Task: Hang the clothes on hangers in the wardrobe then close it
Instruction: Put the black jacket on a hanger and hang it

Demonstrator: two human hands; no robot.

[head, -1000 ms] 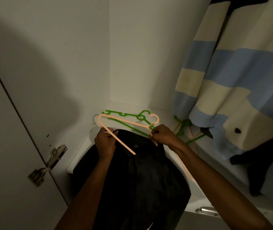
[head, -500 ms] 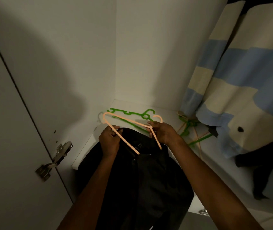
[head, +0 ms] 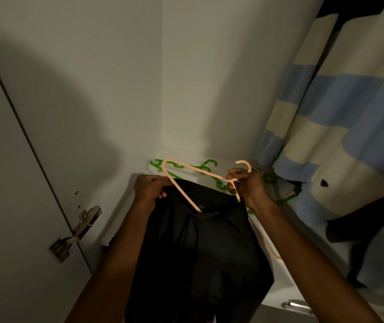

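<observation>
Wardrobe [head: 116,78] of smooth white panels holds a hanging blue-and-cream striped cloth [head: 340,127]. Over its shelf's [head: 121,220] front edge, a limp black garment [head: 200,252] hangs from the left hand's [head: 150,188] grip; the right hand [head: 247,186] pinches a thin peach plastic hanger [head: 200,171] above green hangers [head: 181,165].

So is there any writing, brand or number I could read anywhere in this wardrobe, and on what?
None can be read.
Black garment: a tiny pale mark near its collar, below the peach hanger, too small and blurred to read.
Striped hanging cloth: no lettering, only a dark spot.
Door hinge: no legible stamp.
</observation>
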